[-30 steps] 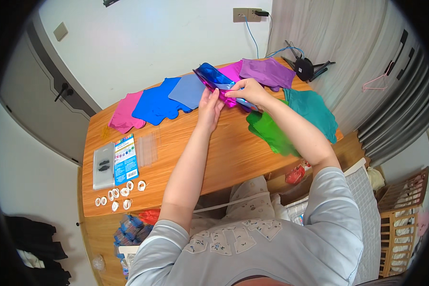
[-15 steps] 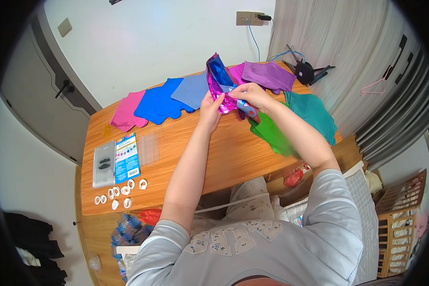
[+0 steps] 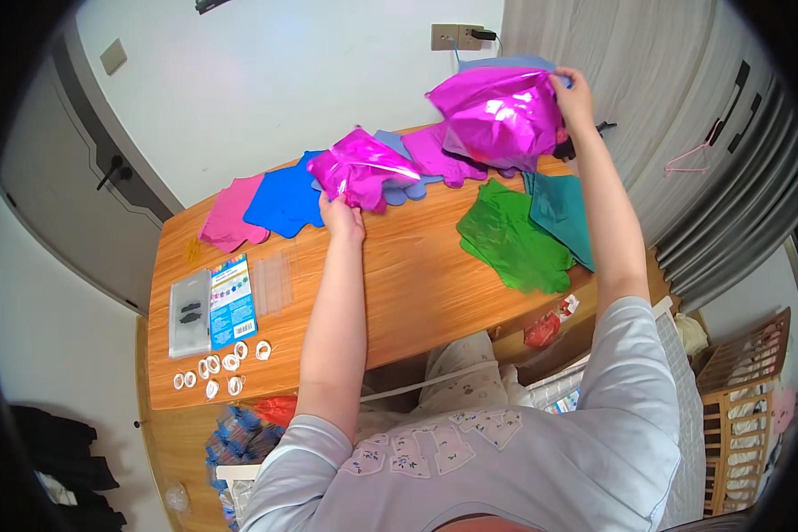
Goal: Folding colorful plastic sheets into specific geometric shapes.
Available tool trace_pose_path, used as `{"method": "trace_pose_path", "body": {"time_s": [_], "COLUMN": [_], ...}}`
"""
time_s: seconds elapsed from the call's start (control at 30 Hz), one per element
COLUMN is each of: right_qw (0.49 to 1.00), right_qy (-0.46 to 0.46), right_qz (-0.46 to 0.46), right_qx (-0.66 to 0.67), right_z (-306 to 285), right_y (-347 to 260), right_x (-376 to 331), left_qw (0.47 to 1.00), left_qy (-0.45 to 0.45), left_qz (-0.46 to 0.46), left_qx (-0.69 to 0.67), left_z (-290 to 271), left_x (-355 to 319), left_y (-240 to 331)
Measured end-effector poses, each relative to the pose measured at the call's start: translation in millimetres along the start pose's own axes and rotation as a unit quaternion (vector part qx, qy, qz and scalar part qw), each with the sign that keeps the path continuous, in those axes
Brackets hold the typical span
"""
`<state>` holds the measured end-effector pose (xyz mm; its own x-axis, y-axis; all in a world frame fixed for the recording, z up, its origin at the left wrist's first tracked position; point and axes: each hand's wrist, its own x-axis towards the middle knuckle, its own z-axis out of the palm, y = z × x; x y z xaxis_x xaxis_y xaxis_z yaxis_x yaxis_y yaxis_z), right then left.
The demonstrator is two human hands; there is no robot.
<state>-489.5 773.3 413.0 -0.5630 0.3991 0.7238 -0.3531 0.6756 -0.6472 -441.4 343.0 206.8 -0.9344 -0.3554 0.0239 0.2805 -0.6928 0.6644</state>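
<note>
My left hand (image 3: 341,217) pinches the lower edge of a shiny magenta foil balloon (image 3: 363,168), flat and creased, just above the table. Raised at the far right, my right hand (image 3: 575,99) grips another flat magenta foil balloon (image 3: 501,111) by its upper right corner. A blue-grey edge (image 3: 505,62) shows behind that one; whether it is a separate piece I cannot tell. Under and beside them lie flat balloons: pink (image 3: 233,213), blue (image 3: 284,199), purple (image 3: 439,155), green (image 3: 514,239) and teal (image 3: 563,213).
On the wooden table's (image 3: 417,266) left side are a blue printed card (image 3: 231,301), a clear pouch (image 3: 189,315), clear plastic strips (image 3: 273,284) and several white ribbon rolls (image 3: 230,362). A black router stands partly hidden at the back right. A wall socket (image 3: 444,36) is behind.
My hands have moved apart from the middle. The left went left with one magenta balloon; the right rose to the far right with another, now spread wide.
</note>
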Motion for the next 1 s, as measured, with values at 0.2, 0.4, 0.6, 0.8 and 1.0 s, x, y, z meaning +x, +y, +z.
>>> {"method": "trace_pose_path", "body": {"time_s": [0.2,0.4,0.6,0.8,1.0], "right_qw": [0.96,0.777,0.812,0.856,0.874], "right_qy": [0.004,-0.291,-0.355,-0.41,-0.376], "right_qz": [-0.255,-0.489,-0.39,-0.223,-0.215], "right_qx": [-0.116,-0.271,-0.248,-0.224,-0.222], "right_z": [-1.6,38.0,61.5,64.4,75.7], "right_y": [-22.4,46.5,107.4,86.3,114.2], "right_x": [-16.5,-77.5,-119.6,-131.4,-121.8], "left_qw": [0.997,0.99,0.971,0.98,0.992], "left_qy": [0.02,-0.033,-0.013,-0.032,-0.117], "left_qz": [-0.011,-0.063,-0.082,-0.05,-0.038], "left_qx": [-0.068,0.122,0.223,0.191,0.042], "left_z": [9.2,40.3,48.0,43.2,76.8], "left_x": [-15.5,-43.4,-50.6,-43.2,-14.5], "left_y": [-21.9,-21.1,-6.1,-6.5,-28.2]}}
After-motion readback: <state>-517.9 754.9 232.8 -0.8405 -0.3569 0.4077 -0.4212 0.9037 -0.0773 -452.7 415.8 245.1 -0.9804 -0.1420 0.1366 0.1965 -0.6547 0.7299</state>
